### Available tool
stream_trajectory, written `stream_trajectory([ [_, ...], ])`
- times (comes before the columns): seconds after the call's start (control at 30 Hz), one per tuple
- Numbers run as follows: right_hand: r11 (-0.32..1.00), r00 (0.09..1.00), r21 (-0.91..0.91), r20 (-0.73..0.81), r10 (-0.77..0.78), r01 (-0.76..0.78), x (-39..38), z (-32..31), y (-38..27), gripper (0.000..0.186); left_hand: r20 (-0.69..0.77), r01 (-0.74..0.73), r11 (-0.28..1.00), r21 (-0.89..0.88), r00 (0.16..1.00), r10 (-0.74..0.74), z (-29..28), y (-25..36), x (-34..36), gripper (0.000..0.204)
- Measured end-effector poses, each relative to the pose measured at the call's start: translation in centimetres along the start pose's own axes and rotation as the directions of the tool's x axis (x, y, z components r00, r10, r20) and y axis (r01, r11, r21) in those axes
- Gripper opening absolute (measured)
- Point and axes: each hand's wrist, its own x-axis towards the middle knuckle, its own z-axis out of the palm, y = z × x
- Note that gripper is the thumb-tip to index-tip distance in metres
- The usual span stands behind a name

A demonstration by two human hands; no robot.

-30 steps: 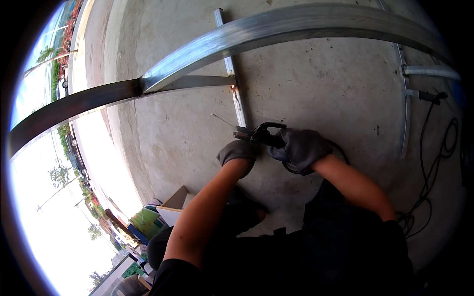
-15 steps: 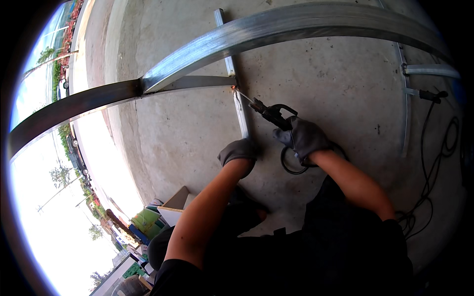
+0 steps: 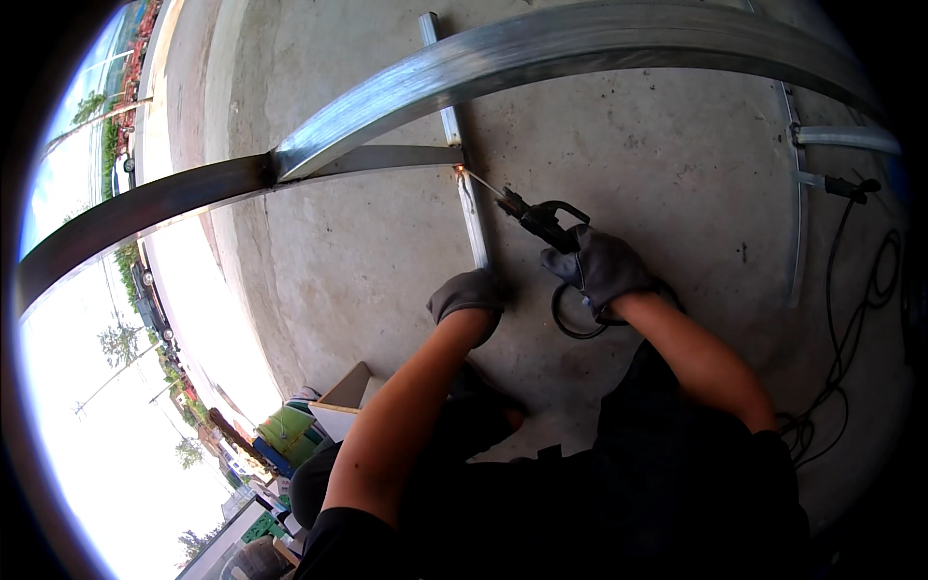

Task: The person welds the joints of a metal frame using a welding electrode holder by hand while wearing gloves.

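Note:
My gloved right hand (image 3: pixel 601 271) grips a black electrode holder (image 3: pixel 536 219), whose thin welding rod (image 3: pixel 482 182) reaches up-left to a glowing spot (image 3: pixel 460 170). That spot is where a flat grey steel member (image 3: pixel 387 158) meets a short upright-in-view steel tube (image 3: pixel 471 222). My gloved left hand (image 3: pixel 466 298) is closed at the near end of that tube, its fingertips mostly hidden. A large steel tube (image 3: pixel 541 48) crosses above the joint, joined on the left to a darker length (image 3: pixel 135 198).
A second tube frame (image 3: pixel 794 227) lies at the right with a cable clamp (image 3: pixel 839 188) and black cables (image 3: pixel 851 338). Boards (image 3: pixel 338 401), a green container (image 3: pixel 285 430) and clutter are at lower left on the concrete floor (image 3: pixel 657 164). Outdoors, vehicles and trees show left.
My right hand has turned the holder, swinging the rod from pointing up-left in open space onto the glowing joint. My left hand has stayed at the tube's end.

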Motion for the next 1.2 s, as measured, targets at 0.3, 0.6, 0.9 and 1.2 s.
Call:
stream_trajectory([
  [0.3,0.904,0.968,0.417,0.249,-0.009,-0.099,1.7,0.5,3.1,0.059,0.02,-0.028,1.0,0.005,0.999,0.028,-1.2,0.8,-0.8,0.041],
  [0.6,0.938,0.933,-0.252,-0.208,-0.293,0.239,-2.8,0.3,2.4,0.044,0.041,0.197,0.932,-0.304,0.98,-0.194,-2.9,2.1,-2.5,0.049],
  [0.9,0.898,0.907,-0.38,-0.259,-0.332,0.221,-0.7,0.8,1.9,0.046,-0.012,-0.03,0.999,-0.011,0.999,0.03,-0.6,0.3,-0.7,0.037],
  [1.2,0.992,0.982,-0.007,-0.146,0.122,-0.124,-3.2,-2.9,1.8,0.059,0.058,0.1,0.949,-0.3,0.995,-0.087,-2.1,0.7,-1.1,0.045],
])
